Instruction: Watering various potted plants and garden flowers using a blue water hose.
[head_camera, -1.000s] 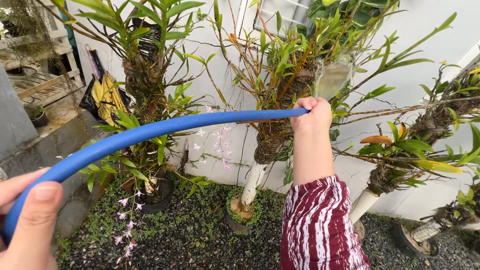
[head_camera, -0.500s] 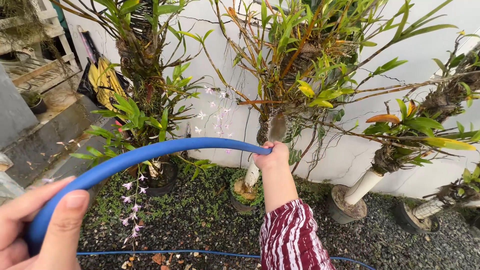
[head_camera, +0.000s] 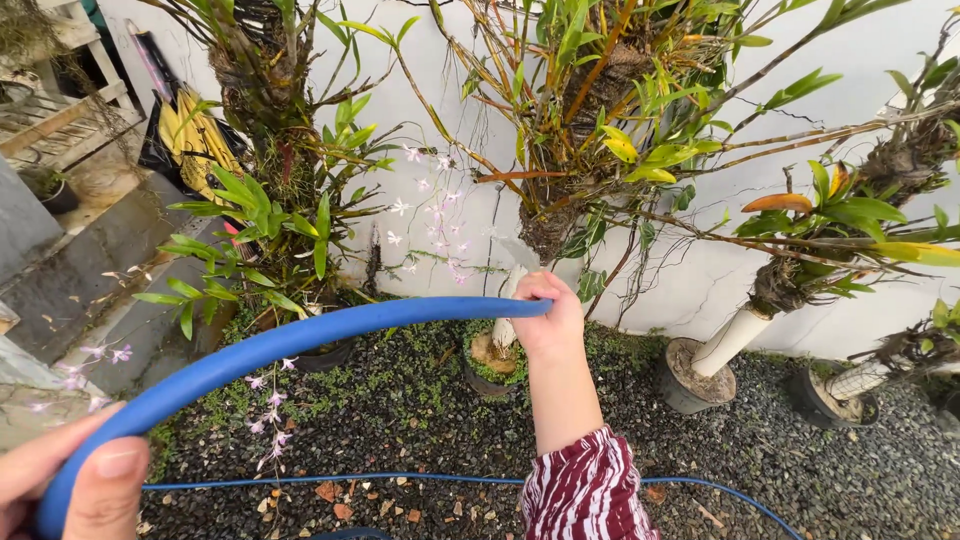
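Note:
A thick blue hose (head_camera: 300, 340) arcs across the view from lower left to centre. My right hand (head_camera: 549, 315) is closed around its far end, in front of the white post (head_camera: 512, 300) of an orchid plant (head_camera: 590, 120) growing in a round pot (head_camera: 480, 375). A faint spray of water shows just above that hand. My left hand (head_camera: 70, 490) grips the hose at the bottom left corner, thumb on top. My right forearm wears a maroon and white patterned sleeve (head_camera: 585, 490).
Several potted orchids on white posts stand along a white wall (head_camera: 700, 300): one at left (head_camera: 270, 130), others at right (head_camera: 830, 230). Dark gravel (head_camera: 420, 440) covers the ground. A thin blue hose line (head_camera: 430, 479) lies across it. A concrete step (head_camera: 80, 280) is at left.
My right hand has brought the hose end down from the plant's upper leaves to its base. The view has tilted downward, showing more gravel.

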